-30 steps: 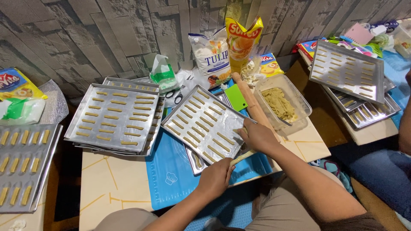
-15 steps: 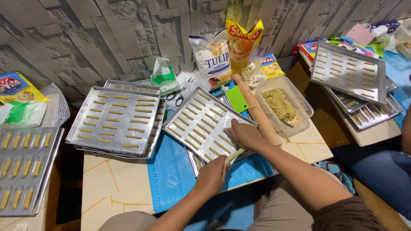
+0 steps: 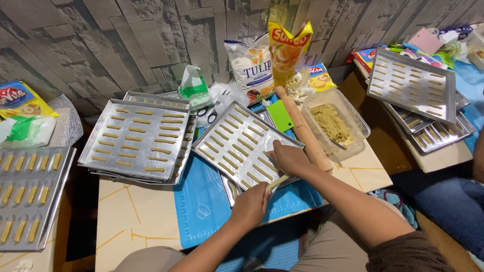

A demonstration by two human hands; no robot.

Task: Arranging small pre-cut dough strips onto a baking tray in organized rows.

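A metal baking tray (image 3: 222,128) filled with rows of pale dough sticks lies tilted on a blue mat (image 3: 201,201). My left hand (image 3: 250,204) grips the tray's near corner. My right hand (image 3: 288,157) rests on the tray's near right part, fingers down among the dough sticks; whether it holds one I cannot tell. A wooden rolling pin (image 3: 301,128) lies just right of the tray. Beyond it stands a clear plastic tub (image 3: 355,126) holding crumbly dough (image 3: 330,122).
A stack of filled trays (image 3: 138,138) sits to the left, another tray (image 3: 30,191) at the far left edge. More trays (image 3: 411,83) are stacked at the right. Flour and snack bags (image 3: 252,63) lean on the stone wall. A green scraper (image 3: 280,116) and scissors (image 3: 207,115) lie behind.
My right hand has slid left and further onto the tray. My left hand stays at the tray's near corner. The view has shifted slightly.
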